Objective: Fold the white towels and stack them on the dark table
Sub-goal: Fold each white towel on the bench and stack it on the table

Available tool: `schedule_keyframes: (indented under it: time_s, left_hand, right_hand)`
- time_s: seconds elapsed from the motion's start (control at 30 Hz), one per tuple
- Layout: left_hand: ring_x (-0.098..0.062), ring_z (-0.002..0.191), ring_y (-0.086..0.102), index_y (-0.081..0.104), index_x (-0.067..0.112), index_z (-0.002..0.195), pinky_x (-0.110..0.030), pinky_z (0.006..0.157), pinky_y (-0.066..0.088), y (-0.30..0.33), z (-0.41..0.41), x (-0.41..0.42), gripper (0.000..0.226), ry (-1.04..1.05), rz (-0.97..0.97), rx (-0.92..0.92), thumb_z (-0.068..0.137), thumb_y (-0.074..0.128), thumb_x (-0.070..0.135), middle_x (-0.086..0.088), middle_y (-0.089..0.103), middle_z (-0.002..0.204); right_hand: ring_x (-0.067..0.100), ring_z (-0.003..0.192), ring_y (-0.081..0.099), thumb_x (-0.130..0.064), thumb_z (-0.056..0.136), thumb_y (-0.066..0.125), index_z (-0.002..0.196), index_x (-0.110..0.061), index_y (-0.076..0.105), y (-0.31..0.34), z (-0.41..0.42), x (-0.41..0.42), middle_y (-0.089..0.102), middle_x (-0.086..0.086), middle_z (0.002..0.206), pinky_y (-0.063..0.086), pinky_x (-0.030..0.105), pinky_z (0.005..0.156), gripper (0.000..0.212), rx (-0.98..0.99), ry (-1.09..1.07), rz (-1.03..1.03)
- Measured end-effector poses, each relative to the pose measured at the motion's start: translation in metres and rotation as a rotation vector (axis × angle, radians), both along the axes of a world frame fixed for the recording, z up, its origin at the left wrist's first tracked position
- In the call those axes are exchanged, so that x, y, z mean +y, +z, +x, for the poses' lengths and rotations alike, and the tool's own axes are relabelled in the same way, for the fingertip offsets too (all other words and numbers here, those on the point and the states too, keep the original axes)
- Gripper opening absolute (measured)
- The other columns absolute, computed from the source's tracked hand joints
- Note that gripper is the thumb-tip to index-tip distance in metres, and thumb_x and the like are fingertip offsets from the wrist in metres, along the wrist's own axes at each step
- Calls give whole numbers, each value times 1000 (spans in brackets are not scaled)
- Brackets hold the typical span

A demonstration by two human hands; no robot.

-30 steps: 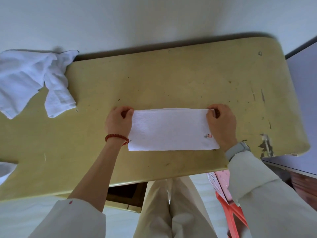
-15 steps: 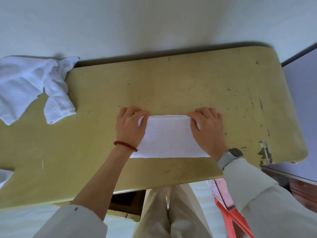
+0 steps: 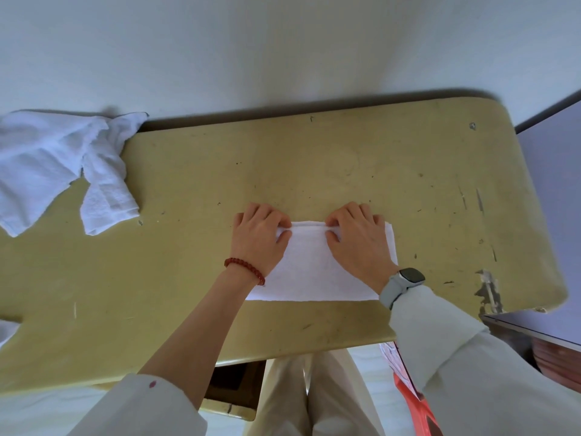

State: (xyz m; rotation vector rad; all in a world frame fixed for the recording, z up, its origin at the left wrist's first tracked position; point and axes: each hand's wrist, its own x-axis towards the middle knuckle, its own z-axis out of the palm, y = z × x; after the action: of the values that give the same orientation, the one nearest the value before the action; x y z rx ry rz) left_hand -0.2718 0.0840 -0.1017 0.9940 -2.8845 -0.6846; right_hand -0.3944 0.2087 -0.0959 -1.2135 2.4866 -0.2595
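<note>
Folded towel (image 3: 317, 265), frame centre, on yellow tabletop (image 3: 345, 171). Left hand (image 3: 259, 237) and right hand (image 3: 358, 240): fingers pinch its far edge. Step: folding again. Next: align edges squarely.

A long yellow-green desk (image 3: 314, 158) with rounded corners and a scuffed, scratched top stands against a pale wall; paint has chipped away near its right front corner. A folded rectangular white towel (image 3: 311, 272) lies flat near the front edge, about midway along the desk. A crumpled heap of white towels (image 3: 63, 165) rests on the far left end, partly hanging past the back edge. A bit of white cloth (image 3: 6, 332) shows at the left front edge. A dark grey-purple table (image 3: 553, 184) adjoins the right end.
</note>
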Motion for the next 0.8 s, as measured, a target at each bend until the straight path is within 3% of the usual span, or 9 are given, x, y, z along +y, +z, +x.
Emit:
schedule_keyframes:
  time_s: [0.1,0.27,0.43,0.57,0.8]
  left_hand:
    - [-16,112,39,61,20,103,-24,89,20,3,-4,-5,18,-54,17,-119,89,51,26,6,55,109]
    - [-14,111,38,57,23,103,-27,94,22,8,-15,-8,17,-127,-1,-250,89,47,27,7,51,110]
    - [-15,107,41,58,21,97,-27,92,22,8,-13,-5,14,-133,-59,-194,90,46,25,7,55,105]
    - [-15,104,46,60,19,97,-25,91,21,8,-10,-7,15,-94,-13,-111,91,47,20,8,61,101]
    - [-12,102,48,61,23,101,-25,92,21,9,-15,-13,20,-70,75,-139,93,44,19,10,63,100]
  right_hand:
    - [20,105,40,-23,90,45,104,-18,54,2,-5,-4,49,-1,112,26,32,86,18,-10,29,77]
    - [20,103,40,-22,90,46,98,-18,54,4,-8,-7,50,-1,107,27,34,87,13,-61,15,108]
    - [21,99,43,-21,91,46,96,-17,56,1,-5,-3,54,-2,103,25,32,83,12,-20,9,44]
    - [22,95,44,-16,93,42,98,-15,54,2,-7,-2,55,-1,101,24,34,81,13,-6,33,27]
    - [19,86,41,-7,90,39,95,-18,48,3,-9,-6,55,-3,94,19,31,76,16,10,22,38]
